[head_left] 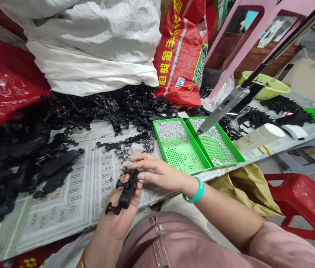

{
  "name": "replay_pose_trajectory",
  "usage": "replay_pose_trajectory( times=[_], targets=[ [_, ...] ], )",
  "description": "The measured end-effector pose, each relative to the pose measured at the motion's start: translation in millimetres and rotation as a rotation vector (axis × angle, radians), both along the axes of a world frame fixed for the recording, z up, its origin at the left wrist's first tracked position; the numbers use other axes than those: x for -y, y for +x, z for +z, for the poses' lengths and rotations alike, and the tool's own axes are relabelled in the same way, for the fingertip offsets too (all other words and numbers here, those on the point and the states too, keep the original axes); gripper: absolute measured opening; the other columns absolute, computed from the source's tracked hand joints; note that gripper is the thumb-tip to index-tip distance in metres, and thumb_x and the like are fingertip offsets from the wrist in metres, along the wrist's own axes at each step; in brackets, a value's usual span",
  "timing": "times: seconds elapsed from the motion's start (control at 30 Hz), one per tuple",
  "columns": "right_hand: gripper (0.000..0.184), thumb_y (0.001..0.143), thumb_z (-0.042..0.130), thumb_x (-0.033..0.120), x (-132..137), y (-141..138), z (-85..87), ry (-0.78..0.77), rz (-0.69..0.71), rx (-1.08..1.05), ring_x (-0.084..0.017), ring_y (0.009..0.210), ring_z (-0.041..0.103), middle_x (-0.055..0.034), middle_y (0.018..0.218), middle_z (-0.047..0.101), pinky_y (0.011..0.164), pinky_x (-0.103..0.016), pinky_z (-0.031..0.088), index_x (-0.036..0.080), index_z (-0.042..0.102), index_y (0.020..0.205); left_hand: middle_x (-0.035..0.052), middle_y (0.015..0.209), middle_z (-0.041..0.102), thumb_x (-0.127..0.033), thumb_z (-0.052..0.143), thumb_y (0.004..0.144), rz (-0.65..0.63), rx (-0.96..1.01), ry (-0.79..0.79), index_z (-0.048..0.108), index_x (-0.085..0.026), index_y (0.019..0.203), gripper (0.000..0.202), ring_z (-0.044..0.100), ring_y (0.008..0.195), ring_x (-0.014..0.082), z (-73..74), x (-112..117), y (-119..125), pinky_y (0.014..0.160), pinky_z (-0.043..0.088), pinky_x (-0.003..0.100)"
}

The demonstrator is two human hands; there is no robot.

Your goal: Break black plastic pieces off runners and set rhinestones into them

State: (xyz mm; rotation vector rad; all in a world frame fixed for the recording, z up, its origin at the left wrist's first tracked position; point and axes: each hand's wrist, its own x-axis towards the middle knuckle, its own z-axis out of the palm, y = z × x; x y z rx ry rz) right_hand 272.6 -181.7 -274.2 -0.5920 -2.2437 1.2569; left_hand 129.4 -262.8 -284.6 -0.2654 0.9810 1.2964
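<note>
A jointed black plastic part (pixel 126 195) with knob-like ends lies along the palm of my left hand (pixel 118 219), its thumb and fingers closed around it. My right hand (pixel 160 173), with a teal wristband, comes in from the right. Its thumb and fingertips are at the far end of that part, closed about it; whether they also pinch something small is hidden. Beyond my hands, two green trays (pixel 210 165) with rows of holes hold many small silvery pieces. A grey screwdriver-like power tool (pixel 224 108) slants down, its tip at the right tray.
Heaps of black plastic parts (pixel 113 108) cover the table's back and left. A white woven sack (pixel 96 48) and a red printed bag (pixel 177 56) stand behind. To the right are a white cup (pixel 260 137), a yellow bowl (pixel 274 87) and a red stool (pixel 311 201).
</note>
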Motion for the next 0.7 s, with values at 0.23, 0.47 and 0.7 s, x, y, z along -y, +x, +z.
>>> replay_pose_trajectory(
  times=[0.23,0.47,0.7],
  targets=[
    [0.023,0.087,0.055,0.038,-4.4,5.1,-4.4,0.201,-0.058,-0.002,-0.018,0.106,0.053,-0.0066,0.094,0.063,0.098,-0.038,0.039,0.016,0.057,0.093,0.0055,0.088,0.067,-0.028,0.058,0.080,-0.012,-0.408,0.172,0.066,-0.017,0.087,0.015,0.064,0.079,0.0171,-17.2,9.2,-12.8,0.068,0.056,0.031],
    [0.029,0.085,0.055,0.047,3.0,8.3,-4.8,0.377,-0.233,0.150,-0.019,0.099,0.054,-0.0034,0.089,0.064,0.102,-0.043,0.027,0.019,0.059,0.088,0.0037,0.100,0.062,-0.040,0.069,0.070,-0.417,-1.311,0.291,0.062,-0.022,0.096,0.032,0.057,0.096,0.0206,-28.4,23.0,-45.9,0.091,0.042,0.034],
    [0.024,0.084,0.059,0.043,2.6,14.4,-12.3,0.315,-0.209,0.033,-0.018,0.098,0.055,-0.0030,0.091,0.066,0.094,-0.038,0.036,0.019,0.060,0.088,-0.0005,0.094,0.058,-0.030,0.057,0.082,-0.392,-1.525,0.494,0.060,-0.024,0.088,0.009,0.054,0.089,0.0138,-22.9,22.1,-37.6,0.079,0.041,0.023]
  ],
)
